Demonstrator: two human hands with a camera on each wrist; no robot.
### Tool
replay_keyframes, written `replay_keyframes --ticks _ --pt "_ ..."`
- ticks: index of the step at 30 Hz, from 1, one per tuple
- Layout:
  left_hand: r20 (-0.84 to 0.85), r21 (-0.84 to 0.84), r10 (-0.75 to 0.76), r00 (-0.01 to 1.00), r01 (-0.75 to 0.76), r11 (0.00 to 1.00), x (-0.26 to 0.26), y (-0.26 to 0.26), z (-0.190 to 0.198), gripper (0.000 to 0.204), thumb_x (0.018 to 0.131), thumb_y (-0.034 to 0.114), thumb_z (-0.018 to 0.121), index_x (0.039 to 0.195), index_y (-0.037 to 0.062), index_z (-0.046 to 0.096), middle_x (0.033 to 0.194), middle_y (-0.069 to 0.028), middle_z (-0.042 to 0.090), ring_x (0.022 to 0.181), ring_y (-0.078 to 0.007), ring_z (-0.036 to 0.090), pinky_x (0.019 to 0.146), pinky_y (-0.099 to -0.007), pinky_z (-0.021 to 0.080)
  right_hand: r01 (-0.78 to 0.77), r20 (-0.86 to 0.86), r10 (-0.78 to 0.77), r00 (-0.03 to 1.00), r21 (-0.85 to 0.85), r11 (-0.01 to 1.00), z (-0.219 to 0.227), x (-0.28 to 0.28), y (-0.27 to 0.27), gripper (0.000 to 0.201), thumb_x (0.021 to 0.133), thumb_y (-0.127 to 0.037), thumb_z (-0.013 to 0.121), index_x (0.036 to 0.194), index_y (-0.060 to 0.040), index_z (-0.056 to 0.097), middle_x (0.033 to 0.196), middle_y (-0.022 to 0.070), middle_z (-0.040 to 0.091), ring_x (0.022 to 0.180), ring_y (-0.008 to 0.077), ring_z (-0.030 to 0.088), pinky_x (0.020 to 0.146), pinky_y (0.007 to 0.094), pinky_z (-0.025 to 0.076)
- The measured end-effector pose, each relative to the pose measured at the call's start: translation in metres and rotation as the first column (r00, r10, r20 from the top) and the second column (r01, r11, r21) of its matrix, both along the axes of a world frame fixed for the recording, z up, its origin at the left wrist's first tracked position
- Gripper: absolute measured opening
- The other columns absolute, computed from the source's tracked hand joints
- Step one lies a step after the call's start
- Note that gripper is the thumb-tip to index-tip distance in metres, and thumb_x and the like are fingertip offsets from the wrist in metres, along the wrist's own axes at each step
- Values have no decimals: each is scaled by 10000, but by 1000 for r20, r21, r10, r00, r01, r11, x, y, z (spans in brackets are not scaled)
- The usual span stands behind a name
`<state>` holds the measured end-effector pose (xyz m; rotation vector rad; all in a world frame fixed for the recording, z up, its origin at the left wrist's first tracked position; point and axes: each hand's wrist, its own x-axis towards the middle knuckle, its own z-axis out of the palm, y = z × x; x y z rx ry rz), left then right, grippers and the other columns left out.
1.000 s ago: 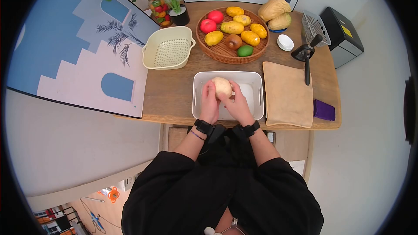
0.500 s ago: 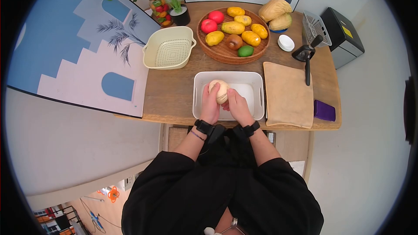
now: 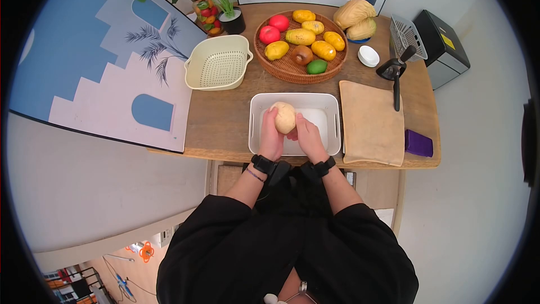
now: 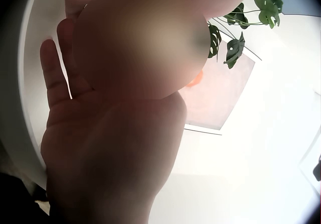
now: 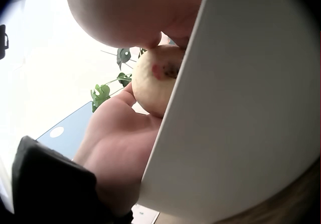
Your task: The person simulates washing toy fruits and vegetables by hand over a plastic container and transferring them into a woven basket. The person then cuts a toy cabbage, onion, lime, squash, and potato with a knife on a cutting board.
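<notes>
Head view: two hands [image 3: 272, 138] [image 3: 309, 136] hold one pale round object [image 3: 284, 117].

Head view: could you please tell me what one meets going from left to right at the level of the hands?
Blue-and-pink picture → left hand → pale round item → right hand → tan cloth → purple object.

- The pale ball [image 3: 286, 118] is round, with a reddish mark beside a dark spot.
- The left hand [image 3: 271, 139] holds it from seven o'clock, the right hand [image 3: 309, 138] from four.
- It is over the white tub [image 3: 325, 123].
</notes>
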<state>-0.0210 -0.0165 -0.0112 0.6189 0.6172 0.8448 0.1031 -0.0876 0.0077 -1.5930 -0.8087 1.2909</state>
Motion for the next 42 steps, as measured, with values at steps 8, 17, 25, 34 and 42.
replay_keyframes --ticks 8,17,25,34,42 --pt "-77 60 139 987 -134 989 5 -6 11 413 1085 432 443 1293 80 499 1234 -66 605 1128 -197 613 959 -376 507 169 172 -235 957 327 930 1 -19 -3 460 1043 -305 552 1412 -32 520 1248 167 639 1021 221 676 715 322 574" --pt "-109 17 47 993 -45 999 4 -5 9 439 1079 437 467 1334 80 471 1238 -80 599 1153 -212 606 978 -392 508 108 159 -162 974 304 947 -4 -10 -1 520 1028 -279 578 1468 -26 466 1278 187 614 991 215 686 709 299 581" --pt "-106 25 133 985 -131 991 5 -9 15 376 1086 412 473 1287 95 486 1217 -83 600 1164 -201 601 962 -375 518 200 120 -228 966 214 956 1 -18 0 519 1053 -323 535 1441 16 476 1180 160 655 854 172 700 688 285 574" --pt "-93 7 176 980 -176 984 0 0 -13 348 1075 326 527 1322 94 451 1226 -86 584 1106 -198 592 920 -349 523 161 107 -170 980 88 983 10 -14 -2 502 1065 -407 444 1354 -10 551 899 194 719 698 263 719 657 361 572" --pt "-375 298 159 913 -44 954 2 -15 32 491 985 166 666 1394 24 436 1265 -121 564 1143 -203 594 961 -340 531 304 187 -328 926 142 942 17 -13 -5 426 1090 -370 360 1246 -45 587 687 167 667 578 266 672 600 395 533"
